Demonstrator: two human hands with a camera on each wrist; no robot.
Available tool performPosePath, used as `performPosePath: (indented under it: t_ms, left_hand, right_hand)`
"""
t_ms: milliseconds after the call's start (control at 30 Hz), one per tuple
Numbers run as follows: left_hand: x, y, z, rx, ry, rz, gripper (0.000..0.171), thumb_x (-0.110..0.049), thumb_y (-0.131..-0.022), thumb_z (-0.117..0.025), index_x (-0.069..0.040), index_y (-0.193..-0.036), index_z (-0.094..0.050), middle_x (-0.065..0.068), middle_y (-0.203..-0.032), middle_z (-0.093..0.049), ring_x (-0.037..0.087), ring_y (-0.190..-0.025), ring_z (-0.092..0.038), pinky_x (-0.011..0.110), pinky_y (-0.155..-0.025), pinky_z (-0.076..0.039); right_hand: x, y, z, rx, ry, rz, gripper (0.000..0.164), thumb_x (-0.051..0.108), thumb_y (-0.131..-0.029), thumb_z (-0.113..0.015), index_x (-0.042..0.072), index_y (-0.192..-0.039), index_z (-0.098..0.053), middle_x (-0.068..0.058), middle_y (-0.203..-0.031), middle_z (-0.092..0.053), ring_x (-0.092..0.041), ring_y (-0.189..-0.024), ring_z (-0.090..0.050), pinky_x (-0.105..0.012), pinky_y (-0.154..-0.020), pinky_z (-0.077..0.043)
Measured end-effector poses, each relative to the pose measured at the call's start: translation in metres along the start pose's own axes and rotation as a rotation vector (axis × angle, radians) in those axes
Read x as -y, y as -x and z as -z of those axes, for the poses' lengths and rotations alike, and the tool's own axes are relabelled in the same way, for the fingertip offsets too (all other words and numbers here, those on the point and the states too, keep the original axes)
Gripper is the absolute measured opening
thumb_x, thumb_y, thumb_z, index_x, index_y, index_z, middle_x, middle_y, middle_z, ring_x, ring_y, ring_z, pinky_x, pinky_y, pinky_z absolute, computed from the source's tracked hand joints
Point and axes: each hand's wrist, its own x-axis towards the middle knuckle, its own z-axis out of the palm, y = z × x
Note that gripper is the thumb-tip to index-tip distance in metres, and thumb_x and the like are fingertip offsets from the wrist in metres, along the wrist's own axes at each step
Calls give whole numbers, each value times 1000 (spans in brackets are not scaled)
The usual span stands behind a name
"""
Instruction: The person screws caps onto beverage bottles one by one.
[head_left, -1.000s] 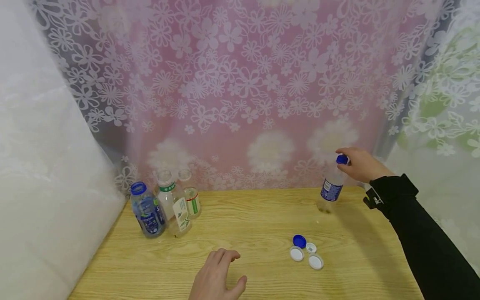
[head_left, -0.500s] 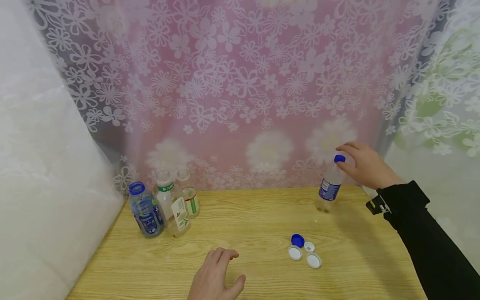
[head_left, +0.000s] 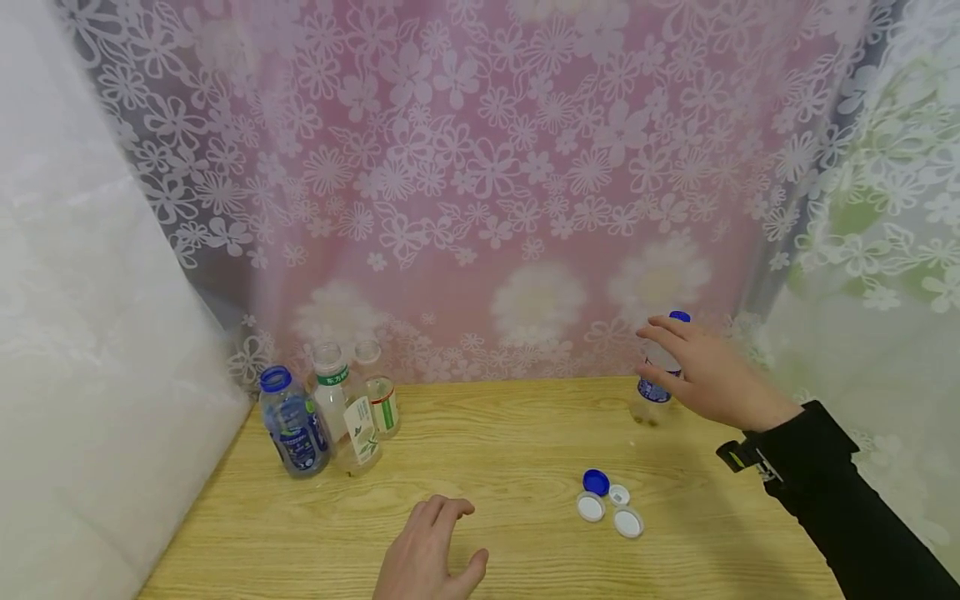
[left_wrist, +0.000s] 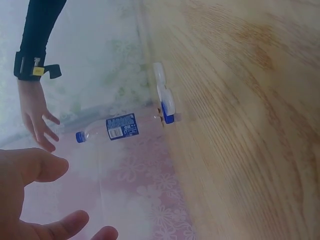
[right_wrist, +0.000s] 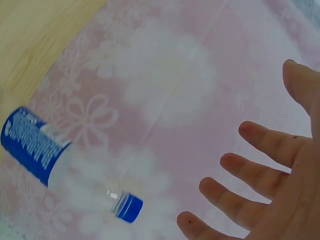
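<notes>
A clear plastic bottle with a blue label (head_left: 654,390) and a blue cap (head_left: 679,317) stands upright at the back right of the table. In front of it, my right hand (head_left: 708,375) hovers with spread fingers and overlaps it in the head view. The right wrist view shows a gap between those fingers (right_wrist: 255,175) and the bottle's blue cap (right_wrist: 131,208). My left hand (head_left: 431,550) is low at the front middle, thumb apart from the loosely bent fingers, holding nothing. Nearest to it on the right lie several loose caps, one blue (head_left: 596,482) and the others white (head_left: 628,522).
At the back left stand three uncapped bottles: a blue-necked one (head_left: 296,429), one with a green neck band (head_left: 345,417), and a smaller one (head_left: 382,396) behind. A flowered curtain (head_left: 450,208) hangs behind the wooden table (head_left: 480,450), with pale sheeting (head_left: 97,333) at the left.
My right hand has let go of the bottle's blue cap, drawn off it, and come lower and nearer in front of the bottle. The left hand has hardly moved.
</notes>
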Motion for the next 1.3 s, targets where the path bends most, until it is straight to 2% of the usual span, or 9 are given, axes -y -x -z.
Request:
performPosePath:
  t_ms: [167, 400, 667, 900, 1133, 1300]
  left_hand:
    - [0, 0, -1, 5, -6, 21, 36, -44, -86, -73, -24, -115, -64, -11, -100, -59, 9, -86, -54, 22, -53, -38]
    - [-1, -2, -1, 23, -15, 54, 37, -44, -86, -73, -24, -116, -63, -11, -100, -59, 8, -86, -54, 23, -55, -39]
    - [-1, -3, -1, 7, -37, 64, 38, -43, -85, -75, -24, -116, -64, -11, -100, -59, 9, -87, -55, 23, -56, -40]
    - [1, -2, 1, -11, -46, 33, 40, -45, -85, -75, -23, -116, -64, -9, -100, -60, 10, -87, -55, 24, -55, -40]
    - [1, -4, 2, -29, -63, 19, 39, -43, -85, -75, -23, -116, -64, -9, -101, -59, 10, -86, -54, 23, -57, -41]
    - [1, -6, 6, -15, -62, 40, 40, -44, -86, -74, -22, -118, -63, -8, -104, -60, 11, -88, -56, 25, -59, -42]
  right_hand:
    - [18, 10, -10, 14, -16, 13, 68, 48, -101, -57, 9, -154, -39, -20, -160, -34, -45, -141, -39, -60, -108, -38]
    - [40, 22, -20, 83, -69, -6, 73, 56, -102, -48, 13, -159, -31, -15, -163, -30, -42, -145, -35, -56, -109, -38]
    - [61, 37, -36, 67, -58, 34, 72, 56, -100, -52, 12, -156, -37, -13, -159, -37, -38, -142, -42, -55, -106, -44]
    - [74, 52, -51, 106, -127, 22, 73, 59, -99, -51, 17, -157, -36, -10, -159, -38, -37, -143, -41, -57, -107, -43]
    - [86, 68, -66, 157, -187, 0, 71, 62, -98, -49, 25, -157, -34, -1, -160, -37, -27, -145, -41, -43, -108, -44]
    - [92, 78, -78, 199, -220, -40, 71, 64, -97, -48, 29, -157, -35, 2, -159, -39, -21, -145, -40, -39, -111, -42]
